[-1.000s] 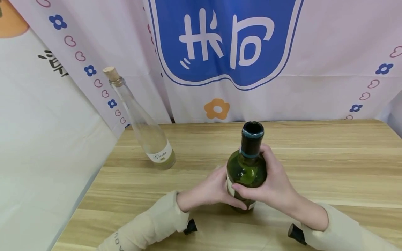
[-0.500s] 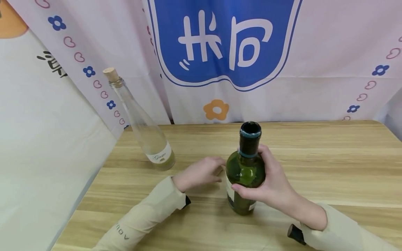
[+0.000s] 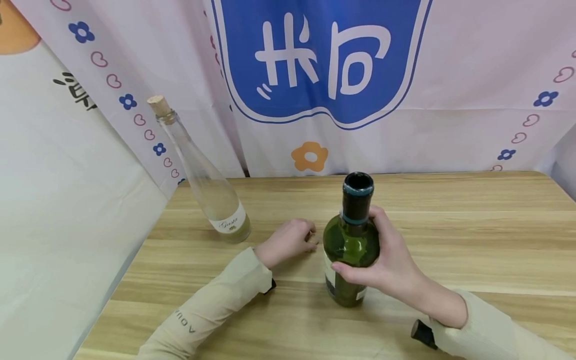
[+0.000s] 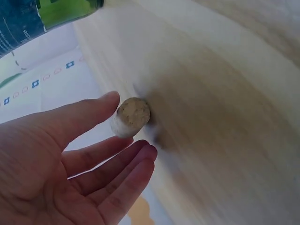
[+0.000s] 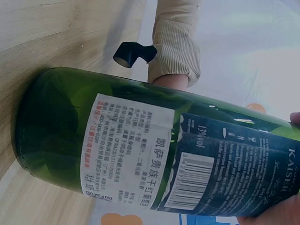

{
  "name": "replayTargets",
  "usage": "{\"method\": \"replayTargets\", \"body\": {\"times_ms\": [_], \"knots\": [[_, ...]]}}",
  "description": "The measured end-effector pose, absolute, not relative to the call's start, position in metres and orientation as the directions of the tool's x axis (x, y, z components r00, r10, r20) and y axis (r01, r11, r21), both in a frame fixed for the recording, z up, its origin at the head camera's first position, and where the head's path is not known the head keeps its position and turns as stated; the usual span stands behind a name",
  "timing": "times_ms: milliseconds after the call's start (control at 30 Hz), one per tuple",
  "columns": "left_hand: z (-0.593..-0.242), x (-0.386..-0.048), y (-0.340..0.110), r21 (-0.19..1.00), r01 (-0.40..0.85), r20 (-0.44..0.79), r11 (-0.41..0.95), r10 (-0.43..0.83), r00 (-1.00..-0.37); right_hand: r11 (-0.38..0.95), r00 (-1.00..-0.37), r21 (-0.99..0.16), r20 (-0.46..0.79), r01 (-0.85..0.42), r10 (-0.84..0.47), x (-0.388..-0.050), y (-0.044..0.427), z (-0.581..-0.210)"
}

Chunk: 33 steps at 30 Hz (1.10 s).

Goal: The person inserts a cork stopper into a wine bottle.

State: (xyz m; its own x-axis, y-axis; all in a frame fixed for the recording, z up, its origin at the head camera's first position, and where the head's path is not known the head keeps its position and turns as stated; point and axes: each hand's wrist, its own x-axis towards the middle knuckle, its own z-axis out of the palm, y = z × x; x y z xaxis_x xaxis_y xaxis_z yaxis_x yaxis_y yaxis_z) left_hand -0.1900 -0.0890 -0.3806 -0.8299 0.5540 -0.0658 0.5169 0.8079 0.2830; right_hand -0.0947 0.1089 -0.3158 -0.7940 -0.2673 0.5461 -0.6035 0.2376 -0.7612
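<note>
My right hand [image 3: 400, 265] grips a green wine bottle [image 3: 352, 242] by its upper body, thumb across the front. It stands upright on the table with its dark mouth uncovered. In the right wrist view, the bottle's back labels [image 5: 126, 150] show a barcode. Just left of the bottle, my left hand [image 3: 288, 241] is low over the table. The left wrist view shows a cork [image 4: 133, 115] between its thumb and fingers, one round end towards the camera. Those fingers are loosely bent around the cork; whether the thumb touches it is hard to tell.
A tall clear bottle [image 3: 204, 185] with a cork stopper [image 3: 159, 105] stands at the back left, a little liquid in its base. The wooden table [image 3: 472, 240] ends at a printed curtain [image 3: 459, 90]. A white sheet [image 3: 67, 200] hangs on the left.
My left hand has let go of the bottle's lower body and moved left and away to the cork on the table. My right hand has stayed on the bottle.
</note>
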Motion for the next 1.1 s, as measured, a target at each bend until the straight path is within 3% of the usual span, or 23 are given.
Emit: {"method": "replayTargets", "body": {"times_ms": [267, 467, 900, 1100], "knots": [[-0.381, -0.189, -0.086, 0.299, 0.529, -0.028, 0.794, 0.561, -0.827, 0.241, -0.796, -0.762, 0.544, -0.601, -0.265, -0.095, 0.108, -0.316], [-0.364, -0.184, -0.086, 0.381, 0.541, 0.022, 0.75, 0.578, -0.816, 0.238, -0.792, -0.758, 0.551, -0.607, -0.262, -0.095, 0.108, -0.317], [-0.281, -0.167, -0.084, 0.467, 0.651, 0.409, 0.599, 0.506, -0.759, 0.234, -0.771, -0.737, 0.583, -0.634, -0.256, -0.097, 0.108, -0.318], [-0.249, -0.155, -0.082, 0.465, 0.736, 0.584, 0.491, 0.454, -0.673, 0.229, -0.755, -0.721, 0.601, -0.654, -0.262, -0.097, 0.108, -0.318]]}}
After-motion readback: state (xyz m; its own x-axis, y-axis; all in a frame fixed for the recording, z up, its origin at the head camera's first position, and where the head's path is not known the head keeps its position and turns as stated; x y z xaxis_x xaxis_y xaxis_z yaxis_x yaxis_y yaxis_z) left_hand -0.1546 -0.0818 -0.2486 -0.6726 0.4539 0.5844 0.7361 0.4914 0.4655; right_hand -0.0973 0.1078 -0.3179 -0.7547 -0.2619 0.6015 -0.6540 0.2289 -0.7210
